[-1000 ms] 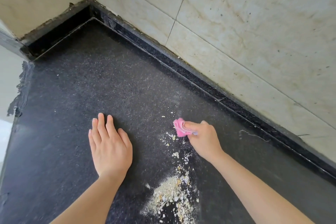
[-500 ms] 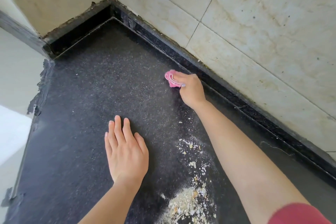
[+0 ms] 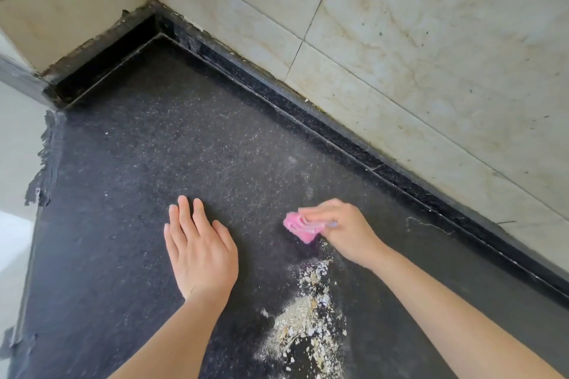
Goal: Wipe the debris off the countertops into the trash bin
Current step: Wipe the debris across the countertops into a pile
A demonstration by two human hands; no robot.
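A dark speckled stone bench (image 3: 154, 163) fills most of the frame, meeting beige tiled walls (image 3: 431, 55) along the top and right, with the corner in the upper left. In the lower middle, the left hand (image 3: 201, 251) lies flat and open on the bench, palm down, fingers together, holding nothing. To its right, the right hand (image 3: 341, 229) is closed around a folded pink cloth (image 3: 300, 228), pressing it onto the bench. Just below the cloth, a trail of pale crumbs and powdery debris (image 3: 308, 323) runs down to the bottom edge of the frame, thickest near the bottom centre. Fine pale dust speckles the surface above the cloth. Both forearms enter from the bottom edge.
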